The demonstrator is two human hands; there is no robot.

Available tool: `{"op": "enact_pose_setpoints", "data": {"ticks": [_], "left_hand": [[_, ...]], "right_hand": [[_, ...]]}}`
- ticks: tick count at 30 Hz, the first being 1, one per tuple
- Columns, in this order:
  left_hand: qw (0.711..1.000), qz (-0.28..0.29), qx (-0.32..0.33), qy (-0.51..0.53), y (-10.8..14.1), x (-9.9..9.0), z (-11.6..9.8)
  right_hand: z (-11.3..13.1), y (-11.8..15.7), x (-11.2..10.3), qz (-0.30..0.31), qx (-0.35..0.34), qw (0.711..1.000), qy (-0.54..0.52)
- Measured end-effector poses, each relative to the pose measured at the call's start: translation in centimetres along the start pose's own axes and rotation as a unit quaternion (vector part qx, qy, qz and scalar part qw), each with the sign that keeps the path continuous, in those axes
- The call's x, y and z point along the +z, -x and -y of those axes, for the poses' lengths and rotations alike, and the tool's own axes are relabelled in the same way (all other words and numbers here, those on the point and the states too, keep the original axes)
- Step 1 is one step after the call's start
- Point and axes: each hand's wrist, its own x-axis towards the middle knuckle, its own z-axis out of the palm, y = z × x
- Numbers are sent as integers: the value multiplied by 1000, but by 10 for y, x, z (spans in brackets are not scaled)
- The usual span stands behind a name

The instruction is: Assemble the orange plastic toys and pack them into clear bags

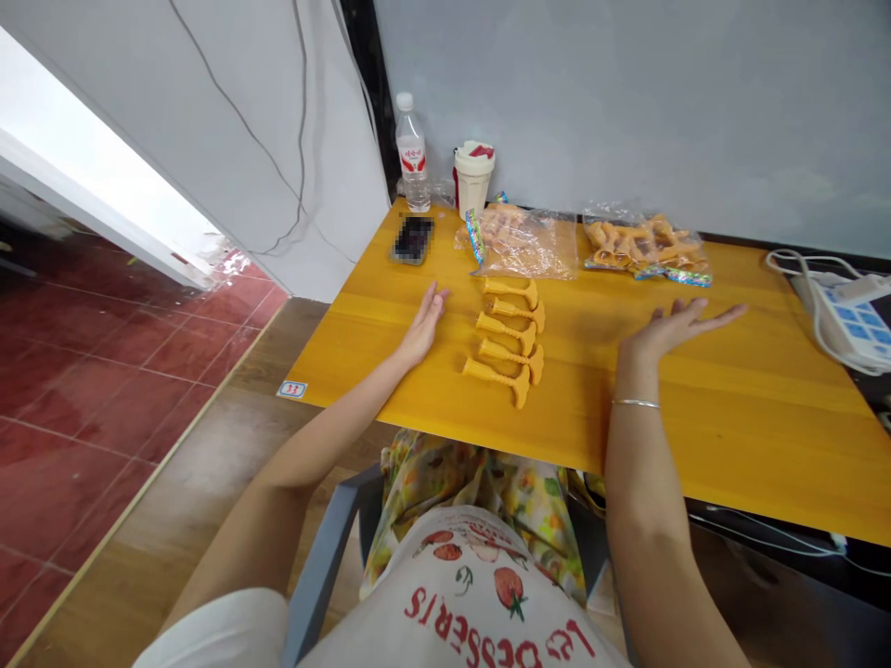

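Several orange plastic toy hammers (506,336) lie side by side in a column on the yellow wooden table (390,371), heads toward the right. My left hand (421,325) rests on its edge on the table, left of the hammers and apart from them, with its fingers stretched out and nothing held. To the right of the hammers, my right hand (672,329) is turned palm up with fingers spread, and it holds nothing. Behind the hammers lies a clear plastic bag (535,246) with orange pieces in it. A second bag of orange toys (647,246) is behind my right hand.
A water bottle (413,162) and a lidded cup (474,181) stand at the back left, with a phone (413,239) before them. A power strip (859,320) with white cables sits at the right. A number label (292,390) marks the front left corner.
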Motion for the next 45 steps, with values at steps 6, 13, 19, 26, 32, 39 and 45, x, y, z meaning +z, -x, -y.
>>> {"op": "enact_pose_setpoints", "data": {"ticks": [6,13,19,26,32,39,45], "left_hand": [[993,60,60,-81,8,10,-15],[982,131,67,-116,13,13,-25],[989,113,77,-63,-6,21,-21],[987,106,116,-32,-42,54,-30],[991,-54,102,68,-57,33,-22],[967,-150,10,206,-70,4,-13],[980,-98,27,173,-66,12,-17]], "right_hand": [[25,46,38,227,-73,971,22],[57,74,77,462,-227,812,274],[58,73,69,461,-247,804,282],[77,79,62,407,-331,813,251],[105,92,53,441,-300,825,187],[110,121,35,685,-222,647,252],[103,93,53,663,-243,661,254]]}}
